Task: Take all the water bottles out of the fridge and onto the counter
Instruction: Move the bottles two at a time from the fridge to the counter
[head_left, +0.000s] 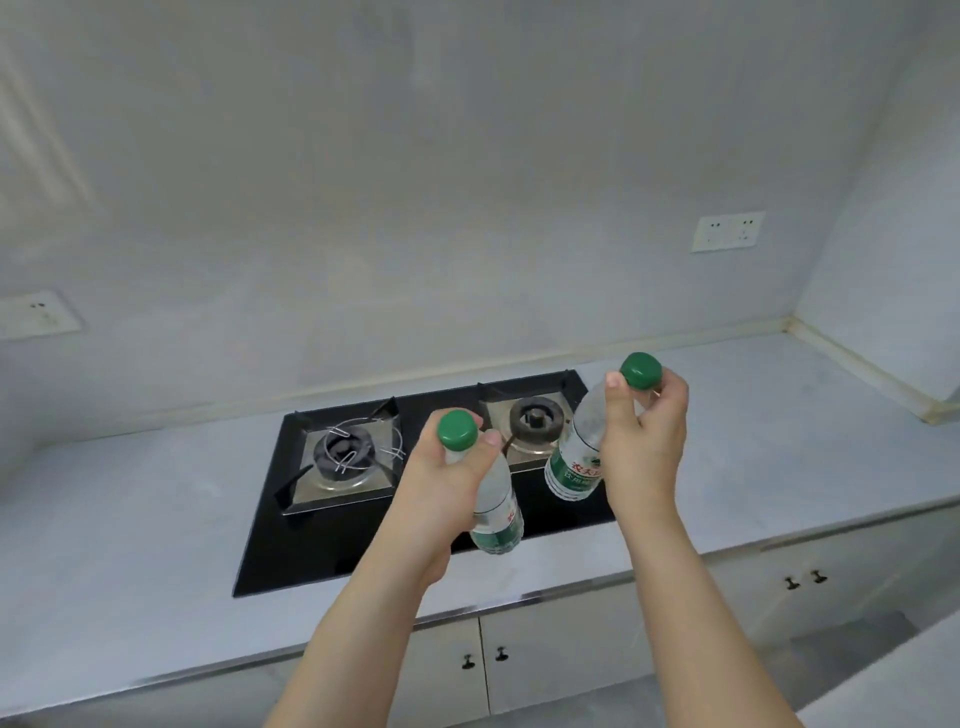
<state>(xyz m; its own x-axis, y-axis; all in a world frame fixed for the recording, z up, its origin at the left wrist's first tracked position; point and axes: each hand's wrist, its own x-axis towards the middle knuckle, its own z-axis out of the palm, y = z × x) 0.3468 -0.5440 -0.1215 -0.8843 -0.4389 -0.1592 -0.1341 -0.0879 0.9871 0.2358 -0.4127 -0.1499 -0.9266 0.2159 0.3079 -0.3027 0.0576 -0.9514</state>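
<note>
Grey counter (156, 499) lay below; my left hand (441, 483) and right hand (644, 436) each clamped fingers round a water bottle's neck above the black hob (322, 540), where an uneven landing might have tipped them.

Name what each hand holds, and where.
Left hand grips one water bottle just under its cap; right hand grips another bottle at the neck.

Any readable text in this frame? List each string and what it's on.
Right-hand bottle, green label: large red Chinese characters, cut off by the right hand; too blurred to quote.
Same label, white line below: too blurred to read.
Left-hand bottle label: a red fragment beside the left hand, unreadable.
Wall sockets: no text visible.
</note>
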